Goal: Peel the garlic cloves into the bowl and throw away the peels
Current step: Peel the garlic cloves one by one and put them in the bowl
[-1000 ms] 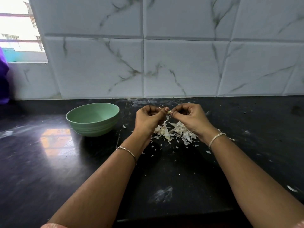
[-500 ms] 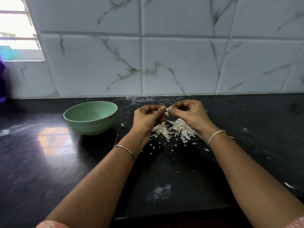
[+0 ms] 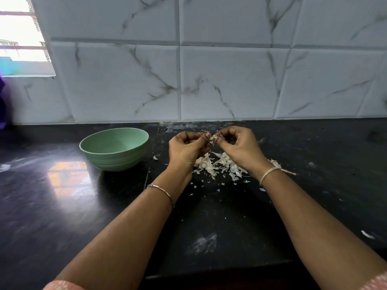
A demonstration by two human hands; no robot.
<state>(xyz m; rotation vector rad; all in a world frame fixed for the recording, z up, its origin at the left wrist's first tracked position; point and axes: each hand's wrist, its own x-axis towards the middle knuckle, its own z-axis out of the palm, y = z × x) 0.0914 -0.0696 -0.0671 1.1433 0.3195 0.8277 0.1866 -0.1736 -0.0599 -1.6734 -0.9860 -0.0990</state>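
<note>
Both hands meet above the black counter, fingertips together on a small pale garlic clove (image 3: 212, 138). My left hand (image 3: 186, 148) pinches the clove from the left with fingers curled. From the right, my right hand (image 3: 238, 147) pinches its skin between thumb and forefinger. Below the hands lies a heap of white garlic peels (image 3: 217, 165), partly hidden by my wrists. A light green bowl (image 3: 114, 148) stands to the left of my left hand; the visible part of its inside looks bare.
The black stone counter (image 3: 62, 206) runs to a marble-tiled wall (image 3: 230, 80) right behind the hands. Small peel flakes (image 3: 367, 235) lie scattered at the right. A window (image 3: 18, 38) is at the far left. A counter seam runs beside the bowl.
The hands have stayed together on the clove with only small finger movements. The view has shifted slightly; bowl and peel heap have not moved.
</note>
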